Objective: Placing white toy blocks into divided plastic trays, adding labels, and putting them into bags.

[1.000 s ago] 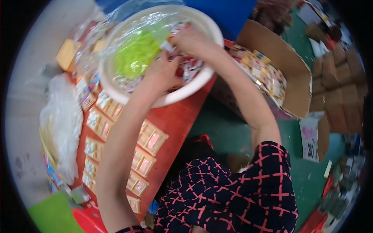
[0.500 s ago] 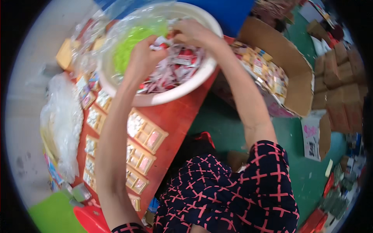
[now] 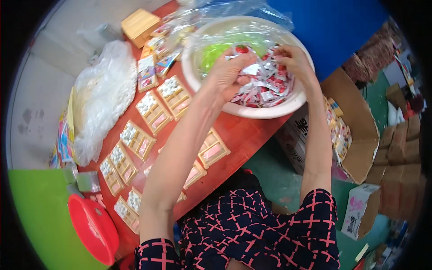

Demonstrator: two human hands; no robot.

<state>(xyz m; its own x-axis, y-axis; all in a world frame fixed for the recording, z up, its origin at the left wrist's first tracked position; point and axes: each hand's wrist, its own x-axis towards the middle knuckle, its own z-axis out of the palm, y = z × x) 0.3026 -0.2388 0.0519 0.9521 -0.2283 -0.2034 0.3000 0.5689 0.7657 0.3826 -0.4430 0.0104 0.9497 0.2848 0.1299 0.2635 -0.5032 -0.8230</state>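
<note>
Red and white sachets (image 3: 265, 87) fill the near side of a big pale bowl (image 3: 288, 110), which sits at the far end of a red surface (image 3: 245, 135), its near rim close to the edge. A sheet of clear plastic (image 3: 234, 18) drapes the bowl's far side, and something bright green (image 3: 211, 56) shows beneath it. The left hand (image 3: 229, 72) is curled round a bunch of sachets, lifted a little above the heap. The right hand (image 3: 294, 60) is dug into the same heap with fingers bent on a few more; how firm that hold is cannot be told.

Shallow tan trays (image 3: 155, 112) with white pieces and pink cards lie in rows along the surface beneath the left forearm. A crumpled clear bag (image 3: 103, 94) lies to the left, and a red lid (image 3: 92, 227) sits near the bottom corner. An open carton (image 3: 355, 130) of small packets stands on the floor to the right.

The likely trouble: the sachets look slick and loosely bunched, so some could slip out of the left hand and land among the trays or off the surface edge. The left forearm hangs low over the trays and could nudge one out of line.
</note>
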